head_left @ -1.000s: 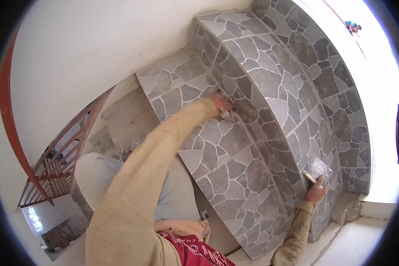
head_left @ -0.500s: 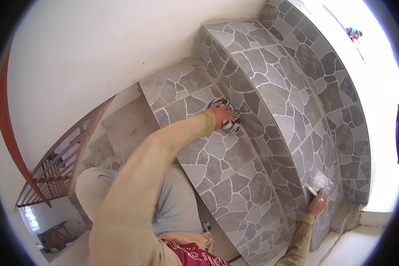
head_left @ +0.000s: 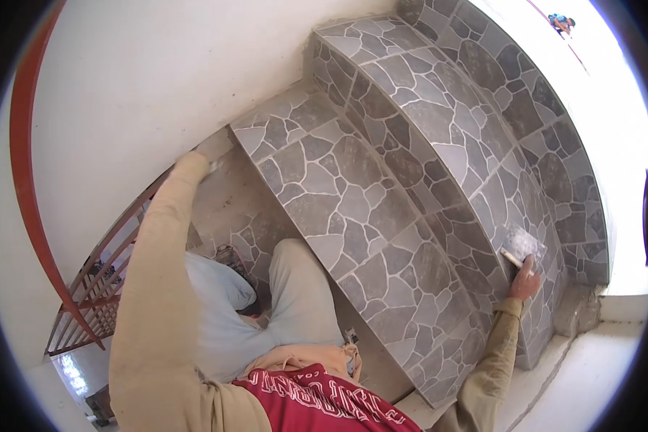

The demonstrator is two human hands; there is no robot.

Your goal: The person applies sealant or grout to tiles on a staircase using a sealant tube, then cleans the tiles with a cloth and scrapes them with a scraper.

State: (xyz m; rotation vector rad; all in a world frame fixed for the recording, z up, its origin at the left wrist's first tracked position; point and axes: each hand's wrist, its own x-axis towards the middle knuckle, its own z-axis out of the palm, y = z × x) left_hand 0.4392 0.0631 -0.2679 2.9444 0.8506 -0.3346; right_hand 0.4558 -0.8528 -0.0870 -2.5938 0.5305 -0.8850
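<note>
Past the near left sleeve [head_left: 155,273], the left hand [head_left: 205,165] reaches aside, its fingers too blurred to tell. The right hand [head_left: 525,283] grips the flat tool [head_left: 524,243] at the stone-patterned step [head_left: 493,205]; shifting it would call for a level plate.

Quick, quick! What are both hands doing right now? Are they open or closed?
Left hand: can't tell, it's not clear past the sleeve.
Right hand: closed, holding a flat tool by its handle.

Right of frame: right hand [head_left: 527,281] grips flat tool [head_left: 524,245] at stone-patterned step [head_left: 450,133]. Upper left: left hand [head_left: 206,167] mostly hidden.
</note>
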